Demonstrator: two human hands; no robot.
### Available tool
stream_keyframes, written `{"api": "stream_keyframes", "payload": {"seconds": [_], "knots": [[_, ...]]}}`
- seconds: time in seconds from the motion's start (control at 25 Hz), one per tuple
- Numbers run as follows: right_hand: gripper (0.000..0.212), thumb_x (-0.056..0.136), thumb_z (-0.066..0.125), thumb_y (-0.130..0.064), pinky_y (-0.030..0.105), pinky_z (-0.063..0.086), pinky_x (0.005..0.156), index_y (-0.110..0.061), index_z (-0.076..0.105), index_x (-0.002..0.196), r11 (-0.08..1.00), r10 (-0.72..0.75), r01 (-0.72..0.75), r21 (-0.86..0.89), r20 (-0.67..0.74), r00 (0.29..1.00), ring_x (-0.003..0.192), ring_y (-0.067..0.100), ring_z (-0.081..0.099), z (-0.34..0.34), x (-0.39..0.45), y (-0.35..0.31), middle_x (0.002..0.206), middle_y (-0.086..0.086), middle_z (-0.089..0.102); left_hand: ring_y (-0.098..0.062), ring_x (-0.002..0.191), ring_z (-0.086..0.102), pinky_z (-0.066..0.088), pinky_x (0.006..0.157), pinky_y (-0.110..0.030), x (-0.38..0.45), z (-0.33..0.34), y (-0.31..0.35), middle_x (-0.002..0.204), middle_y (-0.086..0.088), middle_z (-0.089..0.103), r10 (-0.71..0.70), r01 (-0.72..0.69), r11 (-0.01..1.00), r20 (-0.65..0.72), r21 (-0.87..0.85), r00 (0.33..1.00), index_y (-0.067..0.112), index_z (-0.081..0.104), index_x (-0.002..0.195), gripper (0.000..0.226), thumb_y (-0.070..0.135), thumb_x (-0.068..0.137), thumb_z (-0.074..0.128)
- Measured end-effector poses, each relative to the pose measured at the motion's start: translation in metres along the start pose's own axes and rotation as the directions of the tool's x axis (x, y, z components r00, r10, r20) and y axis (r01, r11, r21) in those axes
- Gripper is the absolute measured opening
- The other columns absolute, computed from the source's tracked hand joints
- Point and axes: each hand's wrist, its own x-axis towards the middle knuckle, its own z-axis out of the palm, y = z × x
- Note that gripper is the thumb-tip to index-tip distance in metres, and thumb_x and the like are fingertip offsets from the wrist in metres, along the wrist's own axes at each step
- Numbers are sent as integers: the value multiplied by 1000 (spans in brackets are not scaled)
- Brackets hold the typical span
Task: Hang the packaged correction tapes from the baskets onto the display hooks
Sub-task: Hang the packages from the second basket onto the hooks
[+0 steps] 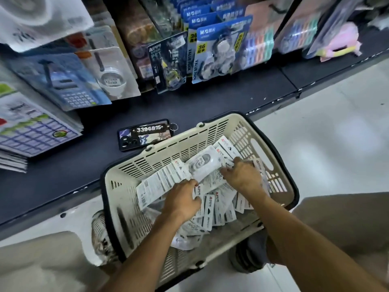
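Observation:
A cream plastic basket [168, 142] leans against the dark shelf edge, holding several white packaged correction tapes [212, 216] in a loose pile. My left hand [181, 201] is inside the basket, its fingers curled round a fanned bunch of packs [162, 182] that lie back side up. My right hand [242, 175] reaches in beside it and pinches the edge of a pack [202, 165] lying face up on top of the pile. Blue and dark carded packs [219, 49] hang on display hooks above the shelf.
A phone [145, 134] with a numbered key tag lies on the dark shelf base [189, 102] just behind the basket. Calculator packs [69, 85] and stacked sheets [31, 131] sit at the left. Pale floor tiles [326, 133] lie to the right; my knees flank the basket.

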Motion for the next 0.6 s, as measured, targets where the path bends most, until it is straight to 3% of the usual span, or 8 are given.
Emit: {"api": "stream_keyframes", "payload": {"seconds": [0.16, 0.2, 0.28, 0.32, 0.4, 0.44, 0.52, 0.6], "knots": [[26, 95, 57, -30, 41, 53, 92, -6, 59, 102, 992, -36, 33, -119, -26, 999, 98, 27, 58, 1, 7, -13, 104, 10, 60, -18, 120, 59, 51, 103, -39, 6, 4, -4, 141, 1, 58, -5, 5, 1000, -10, -20, 1000, 24, 56, 139, 43, 27, 97, 64], [19, 95, 58, -26, 37, 53, 87, -7, 58, 94, 994, -40, 40, -101, 3, 999, 90, 24, 58, 4, 8, -18, 95, 7, 59, -18, 119, 58, 51, 103, -40, 7, 5, -5, 141, 1, 58, -7, 7, 1000, -8, -11, 1000, 24, 56, 138, 42, 27, 97, 63], [13, 95, 58, -16, 32, 52, 67, -8, 54, 85, 982, 11, -43, 185, 168, 986, 73, 19, 60, 6, 6, -25, 81, 5, 57, -18, 123, 55, 48, 103, -38, 6, 6, -5, 141, 1, 58, 4, -4, 1000, -19, 2, 1000, 26, 56, 138, 43, 30, 96, 65], [9, 95, 57, -11, 29, 52, 59, -6, 55, 88, 922, 37, -141, 361, 281, 959, 70, 20, 63, 2, 4, -28, 82, 7, 58, -18, 128, 52, 45, 105, -37, 4, 6, -4, 143, 2, 57, 18, -19, 1000, -29, -19, 999, 27, 55, 139, 47, 36, 94, 68], [6, 95, 57, -4, 19, 48, 44, -3, 60, 89, 785, 10, -270, 558, 425, 905, 52, 14, 67, -20, 1, -33, 77, 11, 63, -19, 139, 43, 36, 113, -39, 3, 4, -1, 153, 4, 49, 71, -70, 993, 4, -92, 997, 32, 43, 149, 76, 53, 84, 77], [11, 95, 57, -5, 16, 47, 45, -5, 62, 86, 748, -22, -276, 603, 439, 898, 45, 11, 66, -34, 0, -34, 72, 11, 67, -20, 145, 37, 32, 117, -42, 2, 3, 3, 159, 5, 41, 101, -95, 988, 41, -125, 994, 35, 32, 154, 94, 59, 77, 80], [15, 92, 55, -10, 22, 50, 70, -10, 63, 79, 691, -97, -251, 678, 431, 897, 48, 12, 69, -66, -2, -39, 64, 6, 70, -20, 149, 32, 30, 119, -50, -3, 2, 15, 166, 7, 29, 117, -104, 973, 50, -206, 992, 45, 12, 157, 117, 62, 68, 85], [19, 90, 53, -16, 29, 56, 68, -12, 58, 72, 606, -192, -239, 759, 431, 881, 53, 15, 68, -89, -4, -46, 54, 1, 63, -12, 130, 55, 53, 102, -44, -2, -3, 25, 153, 11, 46, 27, -54, 934, -79, -354, 996, 48, 17, 156, 111, 53, 71, 88]]}}
